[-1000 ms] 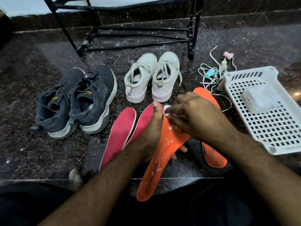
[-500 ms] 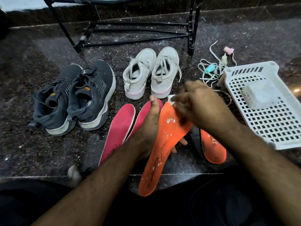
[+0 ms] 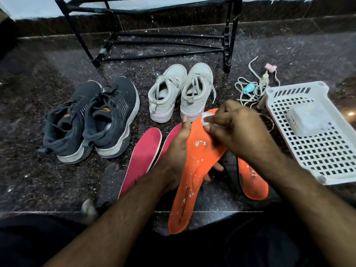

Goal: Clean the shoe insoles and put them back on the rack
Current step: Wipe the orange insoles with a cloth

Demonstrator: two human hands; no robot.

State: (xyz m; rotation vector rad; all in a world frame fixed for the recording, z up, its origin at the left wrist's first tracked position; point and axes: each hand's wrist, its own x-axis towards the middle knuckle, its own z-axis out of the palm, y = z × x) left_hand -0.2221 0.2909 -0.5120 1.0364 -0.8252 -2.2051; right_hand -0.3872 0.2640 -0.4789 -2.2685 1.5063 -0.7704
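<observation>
Both forearms bare, no sleeves; hairy. No rings/watch on left hand [image 3: 177, 151] or right hand [image 3: 237, 130]. Dark clothing on lap.

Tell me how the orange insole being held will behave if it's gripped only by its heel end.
The orange insole looks thin and foam-like, so it probably flexes and droops at the toe. The left hand carries it from beneath with an easy grip, suggesting it is light. White specks on its surface hint at wet or powdery residue, so it may feel slightly slippery.

The right hand [image 3: 237, 130] has slid its white pad [image 3: 207, 117] up to the toe end of the orange insole [image 3: 194, 166], toward frame centre.
</observation>
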